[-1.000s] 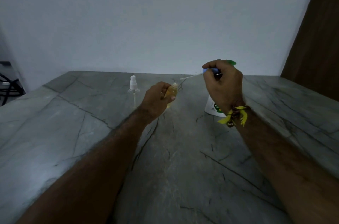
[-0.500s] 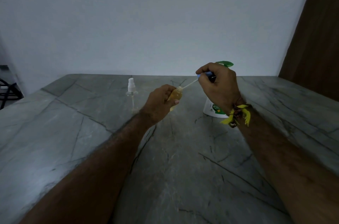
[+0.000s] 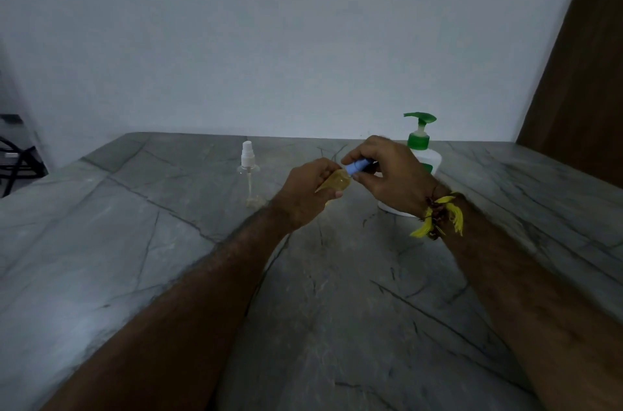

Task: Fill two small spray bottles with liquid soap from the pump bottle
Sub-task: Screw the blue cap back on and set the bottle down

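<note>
Soap-filled bottle (image 3: 332, 183), gripped in the left hand (image 3: 308, 190) above the bench (image 3: 135, 242), now has the right hand's (image 3: 387, 174) pinched blue sprayer (image 3: 359, 167) seated, its tube gone inside; second bottle (image 3: 248, 174) waits empty.

The room is dim and bluish, colours muted. A pale sheen lies on the table (image 3: 50, 319) at lower left of the frame. My forearms blur and bulge toward the bottom edge.
</note>
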